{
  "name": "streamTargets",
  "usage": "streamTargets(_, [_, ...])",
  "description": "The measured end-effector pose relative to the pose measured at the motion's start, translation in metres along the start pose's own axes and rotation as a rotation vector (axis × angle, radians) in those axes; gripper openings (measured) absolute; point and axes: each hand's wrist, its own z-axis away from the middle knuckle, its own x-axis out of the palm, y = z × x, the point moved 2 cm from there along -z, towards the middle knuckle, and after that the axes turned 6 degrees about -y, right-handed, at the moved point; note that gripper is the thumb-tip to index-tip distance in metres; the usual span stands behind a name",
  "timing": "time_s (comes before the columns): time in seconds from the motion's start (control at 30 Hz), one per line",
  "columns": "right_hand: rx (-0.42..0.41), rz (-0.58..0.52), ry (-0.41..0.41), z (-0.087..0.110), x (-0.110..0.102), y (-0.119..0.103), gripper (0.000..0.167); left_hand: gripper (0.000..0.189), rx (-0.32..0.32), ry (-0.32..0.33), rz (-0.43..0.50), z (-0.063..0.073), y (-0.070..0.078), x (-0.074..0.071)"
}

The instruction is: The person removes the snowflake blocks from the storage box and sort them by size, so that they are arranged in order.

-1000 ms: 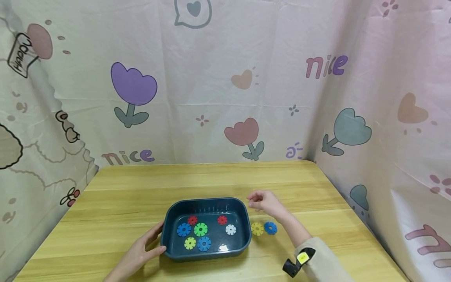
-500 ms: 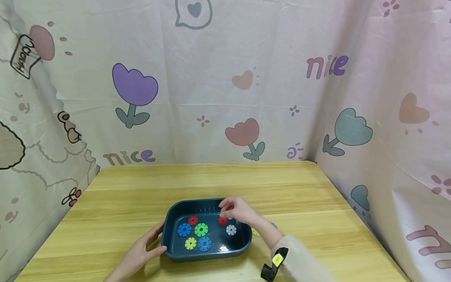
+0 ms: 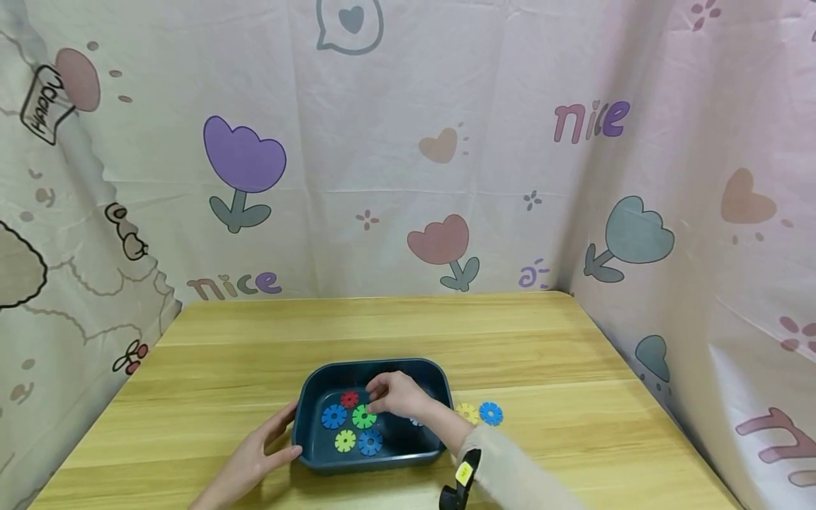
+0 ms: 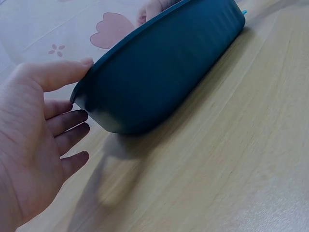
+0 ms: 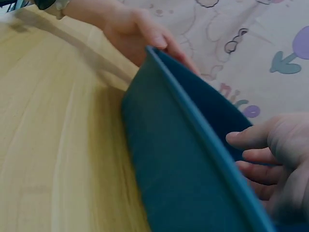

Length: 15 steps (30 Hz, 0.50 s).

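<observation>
A dark blue tray point(image 3: 440, 397) sits on the wooden table point(image 3: 255, 340) and holds several flat gear-shaped pieces: a red one point(image 3: 348, 399), a green one point(image 3: 364, 418), two blue ones point(image 3: 333, 416), a yellow one point(image 3: 345, 440) and a white one point(image 3: 416, 422) half hidden by my wrist. My right hand point(image 3: 390, 397) reaches into the tray, its loosely curled fingertips just above the green piece; nothing shows between the fingers point(image 5: 256, 155). My left hand point(image 3: 255, 453) lies against the tray's left end, thumb point(image 4: 72, 71) on the rim, fingers straight along the wall point(image 4: 164, 72).
A yellow gear piece point(image 3: 467, 412) and a blue one point(image 3: 491, 413) lie on the table just right of the tray. Printed cloth walls point(image 3: 408, 142) close in the back, left and right sides. Bare wood stretches behind the tray.
My right hand has moved left, from beside the tray's right rim to over its middle, covering the second red piece. The left hand and the tray have stayed put.
</observation>
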Motion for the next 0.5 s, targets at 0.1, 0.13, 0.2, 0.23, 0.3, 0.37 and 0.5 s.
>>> streamTargets(0.1, [0.018, 0.005, -0.004, -0.001, 0.006, 0.002, 0.031, 0.069, 0.009, -0.001, 0.012, -0.001, 0.001, 0.000])
streamTargets(0.13, [0.021, 0.011, -0.006, -0.002, 0.007, 0.002, 0.033, 0.069, 0.015, -0.002, 0.016, -0.001, 0.001, 0.000])
streamTargets(0.2, [0.033, 0.029, -0.012, -0.002, 0.009, 0.003, 0.036, 0.069, 0.016, -0.003, 0.023, -0.001, 0.002, 0.000])
streamTargets(0.23, [0.035, 0.044, -0.015, -0.003, 0.010, 0.003, 0.037, 0.069, 0.021, -0.003, 0.024, -0.001, 0.002, 0.000])
streamTargets(0.3, [0.038, 0.076, -0.020, -0.004, 0.011, 0.004, 0.038, 0.069, 0.019, -0.003, 0.026, -0.001, 0.001, 0.000])
streamTargets(0.37, [0.042, 0.109, -0.029, -0.006, 0.012, 0.004, 0.039, 0.069, 0.008, -0.002, 0.023, 0.000, 0.000, 0.000])
streamTargets(0.5, [0.039, 0.194, -0.037, -0.010, 0.013, 0.005, 0.039, 0.069, 0.000, -0.001, 0.020, 0.000, -0.001, 0.000])
